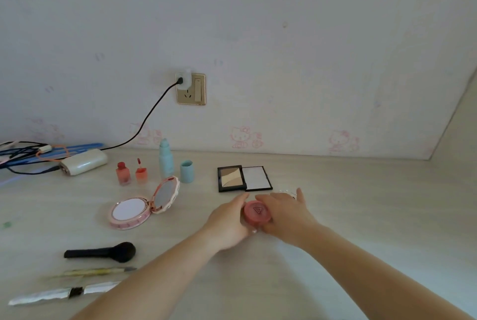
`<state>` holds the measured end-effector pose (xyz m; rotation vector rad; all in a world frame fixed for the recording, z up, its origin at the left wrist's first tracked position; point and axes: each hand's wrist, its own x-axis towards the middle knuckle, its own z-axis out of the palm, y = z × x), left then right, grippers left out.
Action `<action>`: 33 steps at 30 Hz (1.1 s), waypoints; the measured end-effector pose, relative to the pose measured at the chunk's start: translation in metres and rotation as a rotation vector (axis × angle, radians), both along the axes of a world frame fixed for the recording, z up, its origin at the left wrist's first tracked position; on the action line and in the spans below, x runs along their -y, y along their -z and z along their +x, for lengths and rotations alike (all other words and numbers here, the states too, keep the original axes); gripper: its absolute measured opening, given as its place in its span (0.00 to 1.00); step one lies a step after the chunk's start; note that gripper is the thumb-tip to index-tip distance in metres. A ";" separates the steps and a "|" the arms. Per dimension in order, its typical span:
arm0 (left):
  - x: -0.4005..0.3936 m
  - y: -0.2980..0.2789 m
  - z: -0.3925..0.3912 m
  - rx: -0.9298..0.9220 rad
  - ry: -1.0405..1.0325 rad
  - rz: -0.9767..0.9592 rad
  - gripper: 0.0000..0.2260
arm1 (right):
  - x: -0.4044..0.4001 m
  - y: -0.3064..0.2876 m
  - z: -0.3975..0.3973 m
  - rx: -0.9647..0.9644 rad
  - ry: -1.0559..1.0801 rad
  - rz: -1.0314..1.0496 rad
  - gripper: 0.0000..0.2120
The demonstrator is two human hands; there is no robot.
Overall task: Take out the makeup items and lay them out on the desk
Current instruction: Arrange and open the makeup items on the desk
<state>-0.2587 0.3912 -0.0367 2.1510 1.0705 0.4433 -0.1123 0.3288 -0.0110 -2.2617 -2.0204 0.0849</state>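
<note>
Both hands meet over a small round pink jar (256, 212) near the middle of the worktop (361, 203). The left hand (228, 221) wraps the jar's left side, fingers curled round it. The right hand (282, 212) covers its right side, thumb and fingers curved against it; one finger sticks up at the far edge. The jar's pink top, marked with a dark triangle, shows between the 2 hands. Whether the jar sits on the worktop or is lifted slightly, cannot tell.

Just beyond the hands lies an open black palette (244, 178), beige shades in its left half, mirror in its right. A small clear item (286, 193) peeks out behind the right hand; too blurred to name.

Left of the hands: an open pink compact (143, 204), lid tilted up with mirror showing. Behind it stand 2 red lip tints (131, 172), the right 1 with its wand resting in the neck, then a tall teal bottle (166, 158) and its teal cap (186, 171) just beside it.

Near left edge: a black brush (102, 252), a yellowish pencil (95, 272), a silver-wrapped small brush (64, 294).

Far left: a white power bank (84, 162) among cables (25, 153); a black lead runs up to a wall socket (191, 88).
</note>
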 end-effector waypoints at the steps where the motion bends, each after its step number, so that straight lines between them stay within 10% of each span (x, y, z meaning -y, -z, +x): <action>1: 0.000 0.000 0.000 0.010 0.001 0.010 0.38 | 0.000 0.000 0.000 -0.007 0.000 0.011 0.28; 10: 0.026 -0.038 -0.026 0.706 -0.054 -0.435 0.09 | 0.023 -0.027 -0.015 -0.600 0.021 0.277 0.23; 18: 0.070 -0.051 -0.036 1.204 -0.018 -0.818 0.21 | 0.050 -0.046 -0.053 -0.602 -0.114 0.498 0.18; 33: 0.099 -0.047 -0.069 1.238 -0.103 -1.047 0.27 | 0.077 -0.060 -0.087 -0.400 -0.273 0.399 0.23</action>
